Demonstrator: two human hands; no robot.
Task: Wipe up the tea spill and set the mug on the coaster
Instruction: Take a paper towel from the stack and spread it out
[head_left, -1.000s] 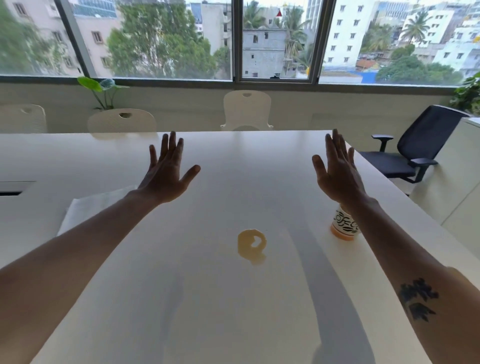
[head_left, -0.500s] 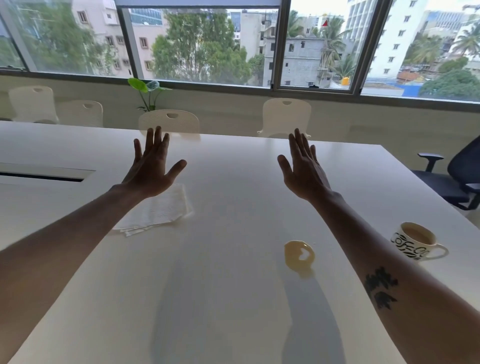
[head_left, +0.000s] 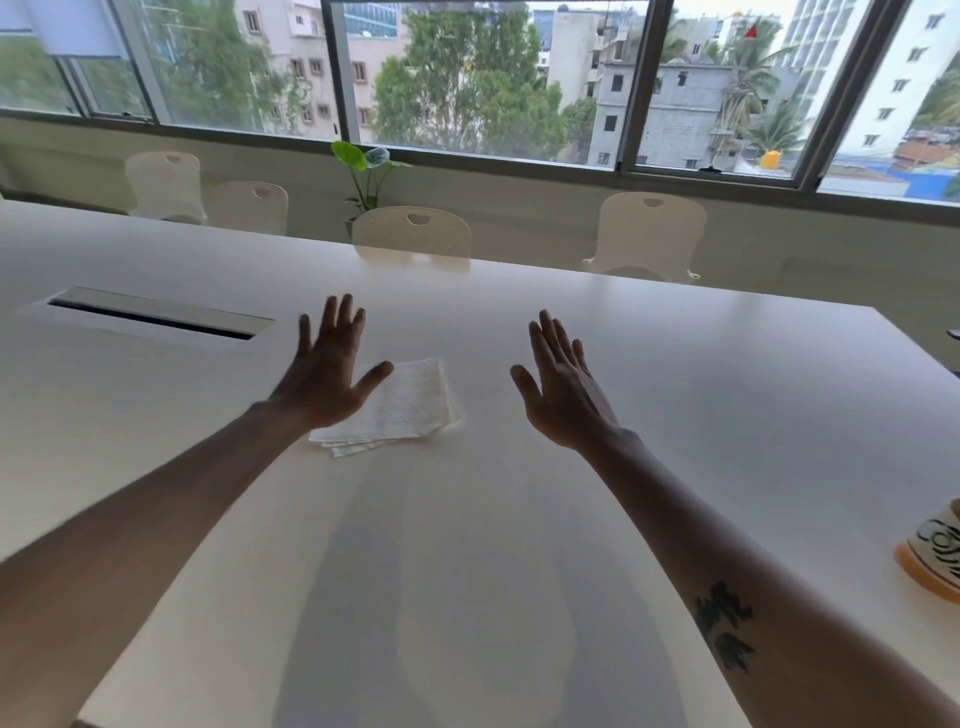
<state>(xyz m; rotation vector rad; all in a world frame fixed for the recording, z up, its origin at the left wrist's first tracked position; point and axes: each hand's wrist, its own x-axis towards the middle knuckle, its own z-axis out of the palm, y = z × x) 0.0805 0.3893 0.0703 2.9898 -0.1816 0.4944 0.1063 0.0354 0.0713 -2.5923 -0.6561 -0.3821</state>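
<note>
White napkin (head_left: 400, 405): lay folded on the worktop (head_left: 727, 395), near for wiping.
Left hand (head_left: 327, 379): fingers spread, empty, over napkin's edge.
Right hand (head_left: 566, 400): fingers straight, empty.
Mug (head_left: 937, 558): far right, untouched.

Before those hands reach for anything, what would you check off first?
1. Left hand free: ok, fingers spread, holding nothing.
2. Right hand free: ok, open and empty.
3. Folded napkin within reach: ok, lying on the table beside the left hand's thumb.
4. Tea spill located: cannot tell, no spill shows in this view.
5. Mug upright and safe: cannot tell, only part of it shows at the right edge.
6. Coaster located: cannot tell, none in view.
</note>
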